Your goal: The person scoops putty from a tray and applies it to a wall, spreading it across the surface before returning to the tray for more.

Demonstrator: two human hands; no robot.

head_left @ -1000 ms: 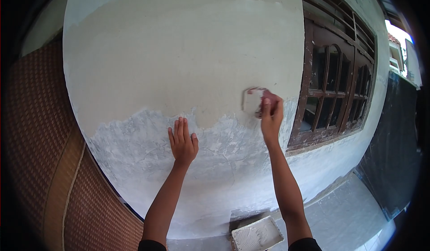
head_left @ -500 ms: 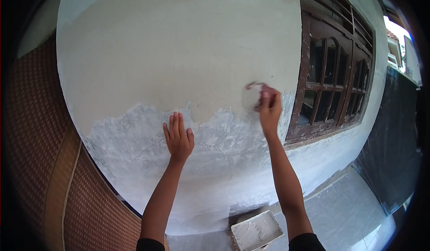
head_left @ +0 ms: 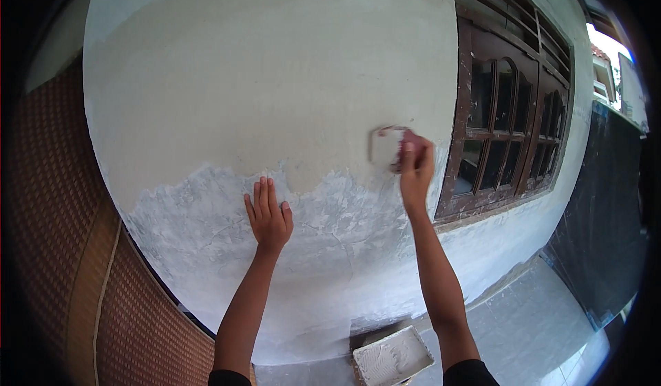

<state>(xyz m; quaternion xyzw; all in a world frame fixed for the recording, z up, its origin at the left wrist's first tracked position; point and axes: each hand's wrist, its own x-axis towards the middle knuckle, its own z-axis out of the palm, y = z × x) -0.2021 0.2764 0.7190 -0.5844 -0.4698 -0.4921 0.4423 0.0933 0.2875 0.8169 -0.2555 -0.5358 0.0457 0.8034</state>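
My left hand (head_left: 270, 222) lies on the wall (head_left: 275, 90) with its fingers stretched out, at the ragged line between the beige putty coat above and the bare whitish-grey surface below. Farther right, my right hand (head_left: 416, 174) is closed around a reddish putty scraper (head_left: 414, 140). Pale putty covers much of the scraper's wide face, which is against the beige coat and slightly smeared by motion. On the floor below, a shallow tray (head_left: 425, 345) holds off-white putty with ridges drawn through it.
A brown wooden window (head_left: 497, 134) with glass panes is close to the right of my right hand. Woven brown panels (head_left: 148, 310) stand along the left. A dark board (head_left: 599, 214) leans at the right, over the grey tiled floor (head_left: 513, 324).
The scraper face has turned or shifted slightly left and shows more clearly. My left hand appears slightly farther left and lower, while the whole view has shifted a little.
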